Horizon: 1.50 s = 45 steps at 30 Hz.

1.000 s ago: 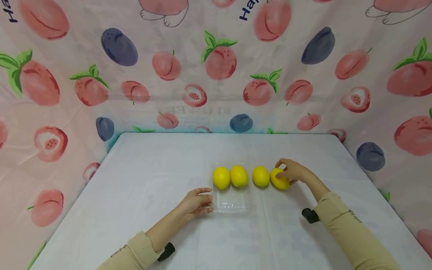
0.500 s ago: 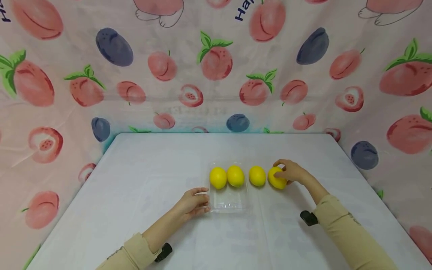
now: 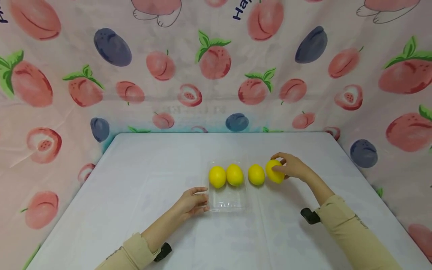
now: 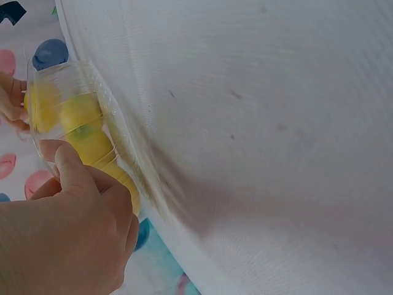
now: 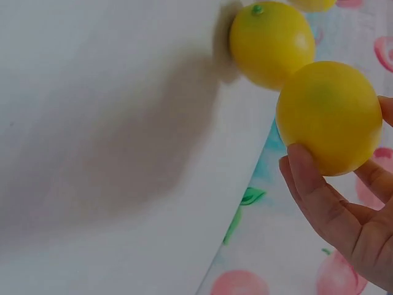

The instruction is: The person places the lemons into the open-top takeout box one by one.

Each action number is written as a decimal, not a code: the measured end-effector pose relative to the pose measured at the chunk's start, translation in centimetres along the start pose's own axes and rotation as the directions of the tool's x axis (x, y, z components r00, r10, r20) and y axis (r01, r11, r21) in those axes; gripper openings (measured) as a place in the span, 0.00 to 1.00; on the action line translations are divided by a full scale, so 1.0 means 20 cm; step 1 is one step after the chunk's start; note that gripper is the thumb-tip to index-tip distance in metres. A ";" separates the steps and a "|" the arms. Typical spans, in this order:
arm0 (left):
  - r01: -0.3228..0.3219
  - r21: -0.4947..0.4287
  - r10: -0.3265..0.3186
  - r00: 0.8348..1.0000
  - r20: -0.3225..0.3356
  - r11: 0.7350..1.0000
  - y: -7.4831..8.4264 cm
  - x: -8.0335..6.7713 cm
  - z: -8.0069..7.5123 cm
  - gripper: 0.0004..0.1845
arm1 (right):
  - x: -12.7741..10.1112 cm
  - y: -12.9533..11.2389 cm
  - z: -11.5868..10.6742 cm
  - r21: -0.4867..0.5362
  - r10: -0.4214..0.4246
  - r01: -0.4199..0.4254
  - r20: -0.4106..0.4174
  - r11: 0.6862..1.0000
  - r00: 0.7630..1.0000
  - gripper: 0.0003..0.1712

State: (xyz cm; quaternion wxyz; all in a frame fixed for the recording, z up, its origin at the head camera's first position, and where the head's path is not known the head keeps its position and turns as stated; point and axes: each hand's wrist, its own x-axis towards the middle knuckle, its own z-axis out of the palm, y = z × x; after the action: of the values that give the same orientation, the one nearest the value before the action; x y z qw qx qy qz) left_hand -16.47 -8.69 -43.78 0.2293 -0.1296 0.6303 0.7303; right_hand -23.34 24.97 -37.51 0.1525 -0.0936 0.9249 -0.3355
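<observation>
My right hand (image 3: 293,166) grips a yellow lemon (image 3: 275,171) between thumb and fingers. The right wrist view shows this lemon (image 5: 330,118) raised off the table, a shadow lying below. Just left of it, another lemon (image 3: 256,175) rests on the table. Two more lemons, one at the left (image 3: 217,177) and one beside it (image 3: 234,175), sit side by side in the far half of a clear plastic container (image 3: 227,204). My left hand (image 3: 192,202) holds that container at its left side; in the left wrist view the thumb and fingers (image 4: 77,175) pinch its wall.
A white table (image 3: 162,161) lies under everything. Behind it and at both sides hangs a fruit-printed cloth (image 3: 216,108). Small black devices (image 3: 309,216) are worn at both wrists, by the beige sleeves.
My right hand has lifted its lemon off the table, moving slightly up and away. My left hand stays at the container. The head view has shifted a little.
</observation>
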 end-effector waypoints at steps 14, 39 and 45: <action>-0.013 0.014 0.012 1.000 0.019 1.000 -0.01 0.02 -0.01 0.20 | -0.01 -0.20 0.11 0.074 -0.092 0.093 -0.024 0.993 0.995 0.27; -0.024 0.009 0.023 1.000 0.011 1.000 0.00 0.02 0.00 0.20 | 0.02 -0.39 0.38 0.174 -0.163 0.163 -0.014 0.971 0.986 0.24; -0.016 0.017 0.016 1.000 0.005 1.000 0.00 0.01 0.00 0.20 | 0.02 -0.42 0.44 0.182 -0.133 0.132 -0.012 0.974 0.991 0.23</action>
State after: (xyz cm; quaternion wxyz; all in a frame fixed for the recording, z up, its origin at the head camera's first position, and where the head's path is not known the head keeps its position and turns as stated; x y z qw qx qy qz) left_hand -16.65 -8.75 -43.89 0.2261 -0.1207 0.6371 0.7269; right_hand -20.04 13.26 -38.58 0.1381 -0.1408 0.8820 -0.4280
